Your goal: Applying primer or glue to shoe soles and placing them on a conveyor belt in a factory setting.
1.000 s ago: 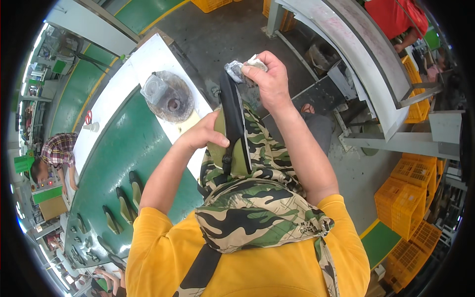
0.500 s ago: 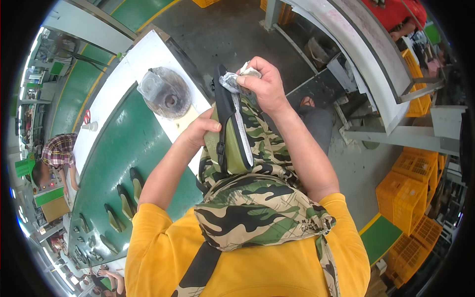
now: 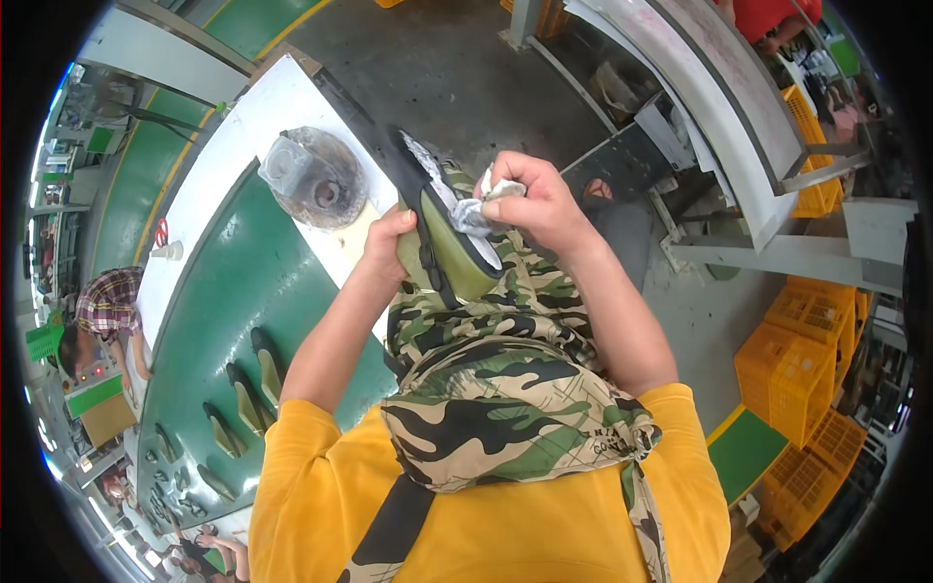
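Note:
My left hand [image 3: 389, 248] grips a green and black shoe upper [image 3: 460, 267] by its side, over my camouflage apron. The pale, whitish underside of the shoe faces toward my right. My right hand [image 3: 536, 202] is closed on a crumpled, whitish-grey cloth [image 3: 473, 216], which lies against the shoe's underside edge. Left of my hands, a grimy round pot with a clear plastic cover [image 3: 326, 185] stands on the white edge of the table.
Several green and black shoe uppers [image 3: 251, 400] stand along the green tabletop [image 3: 224, 282]. A person in a plaid shirt [image 3: 107, 301] works at its far left side. Yellow crates [image 3: 785, 374] are stacked at right, below a metal-framed bench [image 3: 719, 117].
The shoe has tilted, its toe end swinging left and its underside turning more into view. My right hand with the cloth has moved down along the shoe from its far end.

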Demonstrator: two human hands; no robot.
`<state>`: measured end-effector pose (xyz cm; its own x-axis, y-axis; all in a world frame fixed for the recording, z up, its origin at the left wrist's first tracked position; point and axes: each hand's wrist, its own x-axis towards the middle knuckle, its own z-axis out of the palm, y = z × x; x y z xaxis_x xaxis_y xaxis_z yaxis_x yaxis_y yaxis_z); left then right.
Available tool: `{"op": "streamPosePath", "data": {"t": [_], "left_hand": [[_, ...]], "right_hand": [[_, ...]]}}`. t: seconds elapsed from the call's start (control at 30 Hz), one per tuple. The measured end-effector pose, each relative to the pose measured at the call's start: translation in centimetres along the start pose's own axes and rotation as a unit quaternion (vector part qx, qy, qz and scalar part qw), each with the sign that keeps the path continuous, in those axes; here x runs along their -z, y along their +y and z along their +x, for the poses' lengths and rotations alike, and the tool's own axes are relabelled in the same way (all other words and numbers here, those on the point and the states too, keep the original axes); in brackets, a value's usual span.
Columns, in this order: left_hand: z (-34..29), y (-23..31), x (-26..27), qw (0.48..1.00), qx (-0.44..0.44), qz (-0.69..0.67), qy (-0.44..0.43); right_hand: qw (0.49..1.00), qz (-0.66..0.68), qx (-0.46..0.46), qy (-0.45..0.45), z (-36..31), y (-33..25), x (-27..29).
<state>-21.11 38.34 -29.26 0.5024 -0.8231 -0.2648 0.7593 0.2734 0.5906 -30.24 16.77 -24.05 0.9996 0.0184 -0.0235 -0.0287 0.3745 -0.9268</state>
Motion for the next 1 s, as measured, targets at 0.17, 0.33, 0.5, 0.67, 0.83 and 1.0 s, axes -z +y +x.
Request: {"op": "streamPosePath", "data": {"t": [0.17,0.33,0.5,0.67,0.83,1.0], "left_hand": [[0.1,0.0,0.3,1.000,-0.005,0.000,-0.020],[0.5,0.0,0.3,1.000,0.019,0.002,-0.021],[0.7,-0.4,1.0,1.000,0.001,-0.011,-0.022],[0.6,0.1,1.3,0.999,-0.021,0.011,-0.028],[0.8,-0.1,2.9,0.999,-0.039,-0.028,-0.012],[0.7,-0.1,2.3,0.995,-0.059,-0.081,0.008]], "right_hand": [[0.999,-0.029,-0.011,-0.040,-1.6,-0.6,1.1],[1.000,-0.005,-0.020,-0.016,-1.7,0.0,1.7],[0.999,0.033,-0.024,0.013,-1.1,0.6,1.0],[1.000,0.007,-0.009,-0.017,-2.7,1.8,2.8],[0.996,0.051,-0.022,0.068,-1.5,2.1,2.9],[0.996,0.034,-0.020,0.083,0.0,2.7,1.8]]}}
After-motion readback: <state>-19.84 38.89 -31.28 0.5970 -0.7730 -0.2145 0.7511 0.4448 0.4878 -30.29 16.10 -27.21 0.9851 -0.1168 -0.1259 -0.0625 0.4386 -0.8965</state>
